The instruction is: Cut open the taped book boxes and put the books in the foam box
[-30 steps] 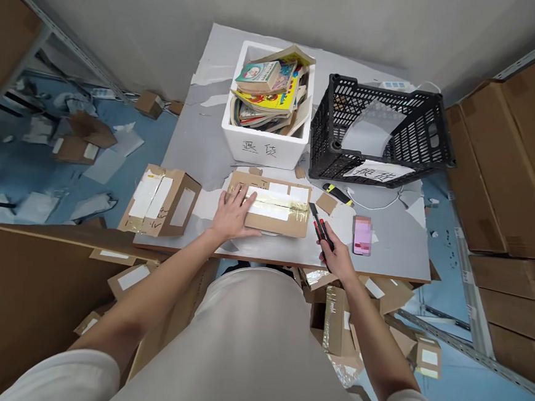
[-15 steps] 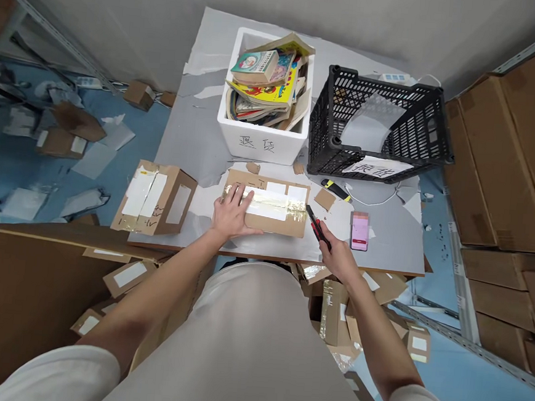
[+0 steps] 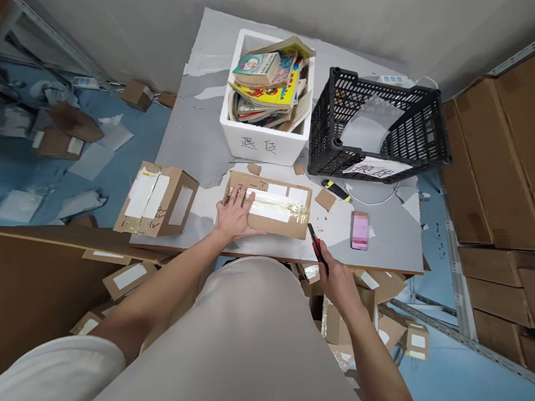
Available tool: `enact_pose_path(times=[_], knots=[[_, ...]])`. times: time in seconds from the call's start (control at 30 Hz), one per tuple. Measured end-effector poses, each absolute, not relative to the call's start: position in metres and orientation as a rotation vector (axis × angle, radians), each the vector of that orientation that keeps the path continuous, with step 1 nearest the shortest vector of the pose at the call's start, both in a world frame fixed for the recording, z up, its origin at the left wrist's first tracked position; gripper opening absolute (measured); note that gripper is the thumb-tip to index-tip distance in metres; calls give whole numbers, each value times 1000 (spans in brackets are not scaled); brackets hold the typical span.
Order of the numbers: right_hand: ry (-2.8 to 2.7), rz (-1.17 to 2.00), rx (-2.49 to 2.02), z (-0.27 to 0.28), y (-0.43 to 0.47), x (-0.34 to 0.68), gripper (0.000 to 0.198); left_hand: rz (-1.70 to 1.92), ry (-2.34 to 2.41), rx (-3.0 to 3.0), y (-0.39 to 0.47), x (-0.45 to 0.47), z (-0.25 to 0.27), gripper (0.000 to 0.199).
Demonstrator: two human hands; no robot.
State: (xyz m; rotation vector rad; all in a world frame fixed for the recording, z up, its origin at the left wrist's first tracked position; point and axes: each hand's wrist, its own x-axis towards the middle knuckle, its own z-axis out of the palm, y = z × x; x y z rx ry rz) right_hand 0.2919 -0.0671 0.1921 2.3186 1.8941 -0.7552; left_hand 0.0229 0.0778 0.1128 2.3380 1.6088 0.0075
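A long, low cardboard box (image 3: 275,223) with white labels and clear tape lies at the table's front edge. My left hand (image 3: 237,215) rests on its left end, fingers spread over the top. In my closed right hand (image 3: 338,280) is a red and black utility knife (image 3: 316,243). The knife points up and left, its tip close to the box's lower right corner; whether they touch I cannot tell. Right of the box lie a torn piece of cardboard (image 3: 325,199) and a second, yellow and black utility knife (image 3: 336,189).
Behind the box stand a white foam bin (image 3: 265,141) full of books and a black plastic crate (image 3: 322,130). A phone (image 3: 360,230) lies at the right; another taped carton (image 3: 156,201) stands at the left. Several cartons sit below the table and on the right-hand shelving.
My right hand has drawn the knife toward me, from the right end of the box's tape to its lower right corner. My left hand stays on the box.
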Motion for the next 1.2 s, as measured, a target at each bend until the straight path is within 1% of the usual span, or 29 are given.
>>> enact_pose_path(times=[0.2,0.3,0.4,0.47,0.6,0.73,0.83,0.9,0.93,0.97,1.03,1.07,1.1,1.2], knots=[[1818,-904,2384,200,-77,295,59,5,1610,2345,78,22,112,95],[1775,-912,2519,187,-82,308,59,48,1599,2350,77,22,114,99],[1612,-727,2724,153,-75,323,66,97,1604,2370,75,22,117,99],[1536,-659,2797,122,-61,328,65,135,1595,2395,73,22,119,96],[1473,-717,2780,60,-34,324,55,204,1516,2455,70,16,123,87],[1446,-755,2751,25,-26,315,60,259,1444,2501,69,10,127,75],[1556,-740,2841,35,-18,317,61,240,1438,2499,68,9,131,67],[1793,-717,2963,60,-3,318,62,199,1444,2481,66,9,132,63],[2011,-732,2962,76,8,317,63,176,1448,2470,64,9,132,62],[2283,-787,2830,92,21,314,63,153,1452,2460,63,9,133,62],[2715,-955,2260,119,49,306,62,121,1463,2454,62,9,132,61],[2776,-991,1993,129,63,302,60,121,1468,2464,61,9,132,59],[2742,-1001,1824,135,77,297,60,135,1475,2483,60,9,131,57],[2558,-993,1580,138,107,289,63,243,1504,2583,54,8,128,45]])
